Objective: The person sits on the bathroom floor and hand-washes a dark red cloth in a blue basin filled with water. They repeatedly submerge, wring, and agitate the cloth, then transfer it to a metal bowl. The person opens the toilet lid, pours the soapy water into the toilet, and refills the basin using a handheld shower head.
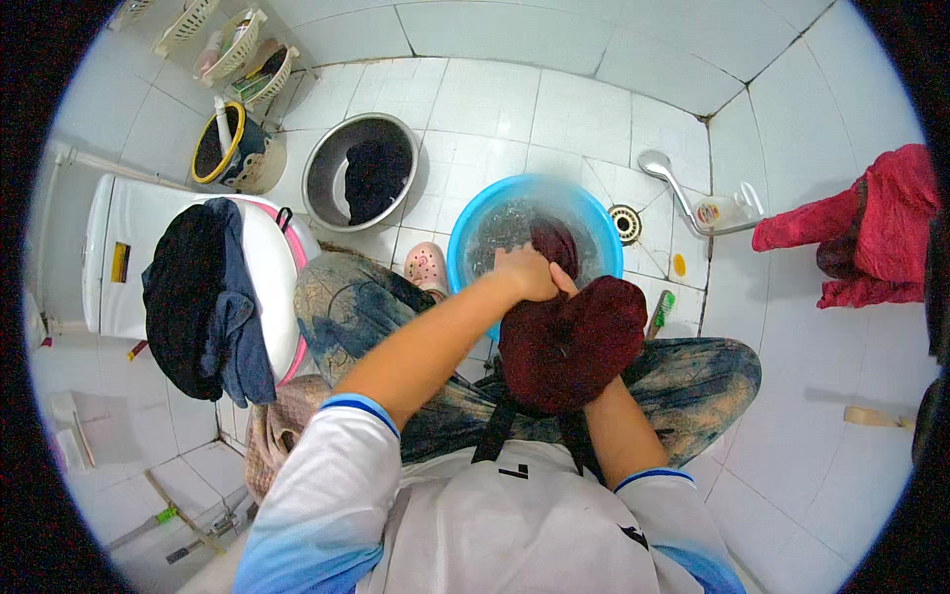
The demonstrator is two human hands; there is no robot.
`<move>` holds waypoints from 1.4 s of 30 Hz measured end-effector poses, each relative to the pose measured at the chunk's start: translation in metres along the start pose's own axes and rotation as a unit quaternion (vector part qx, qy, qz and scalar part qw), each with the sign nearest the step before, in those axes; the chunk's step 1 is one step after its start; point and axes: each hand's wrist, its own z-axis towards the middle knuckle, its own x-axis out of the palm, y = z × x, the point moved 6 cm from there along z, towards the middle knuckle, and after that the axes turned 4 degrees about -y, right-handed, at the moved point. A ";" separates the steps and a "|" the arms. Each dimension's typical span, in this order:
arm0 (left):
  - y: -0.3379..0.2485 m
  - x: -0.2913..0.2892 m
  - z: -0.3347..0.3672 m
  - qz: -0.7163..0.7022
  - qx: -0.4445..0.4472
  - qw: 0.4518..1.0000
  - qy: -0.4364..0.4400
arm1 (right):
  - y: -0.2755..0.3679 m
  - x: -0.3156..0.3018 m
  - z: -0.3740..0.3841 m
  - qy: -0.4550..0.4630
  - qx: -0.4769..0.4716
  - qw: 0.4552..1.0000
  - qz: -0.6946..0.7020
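A dark red garment (574, 346) of soft cloth lies bunched over my right forearm. Its other end hangs down into a blue basin (457, 238) that holds greyish, bubbly water. Over the near part of the basin, my left hand (526, 274) is closed on the cloth. Close against it is my right hand (564, 281), mostly covered by the garment; only a bit of it shows, also gripping the cloth. Both hands are above the water.
Left of the basin stand a metal tub (322, 183) with dark cloth and a bucket (259, 163). Dark clothes (188, 297) lie on the toilet (272, 287). To the right are a shower head (655, 163), a floor drain (625, 224), a green brush (661, 314) and hanging red cloth (891, 228).
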 end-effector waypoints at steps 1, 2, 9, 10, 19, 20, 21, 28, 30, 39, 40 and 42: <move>0.000 -0.006 0.001 -0.024 0.037 0.995 0.092 | 0.011 0.007 -0.002 0.000 0.053 0.996 0.067; 0.009 -0.015 -0.006 -0.047 0.059 0.980 0.184 | 0.022 0.024 -0.004 0.011 0.110 0.984 0.142; 0.090 -0.110 0.000 -0.480 0.129 0.868 -0.019 | 0.082 0.066 0.005 0.095 0.275 0.891 0.349; 0.092 -0.107 0.010 -0.534 0.113 0.837 -0.035 | 0.093 0.067 0.004 0.071 0.290 0.895 0.331; 0.026 -0.040 0.059 -0.523 0.080 0.839 0.125 | 0.131 0.072 0.020 0.149 0.230 0.900 0.339; 0.027 -0.032 0.058 -0.594 0.046 0.792 0.134 | 0.139 0.071 0.022 0.134 0.223 0.909 0.325; 0.025 -0.029 0.060 -0.596 0.057 0.793 0.114 | 0.143 0.068 0.024 0.118 0.215 0.918 0.311; 0.029 0.045 0.094 -0.690 0.030 0.702 0.176 | 0.145 0.073 0.040 0.213 0.225 0.860 0.405; 0.026 0.044 0.085 -0.698 0.030 0.692 0.180 | 0.143 0.070 0.043 0.204 0.225 0.866 0.397; 0.026 0.020 0.010 -0.964 0.131 0.223 0.065 | 0.095 0.063 0.046 0.150 0.247 0.835 0.467; 0.019 0.031 0.014 -0.956 0.117 0.255 0.086 | 0.089 0.067 0.039 0.128 0.268 0.822 0.486; 0.005 0.037 0.021 -0.932 0.167 0.217 0.235 | 0.067 0.071 0.026 0.132 0.312 0.822 0.457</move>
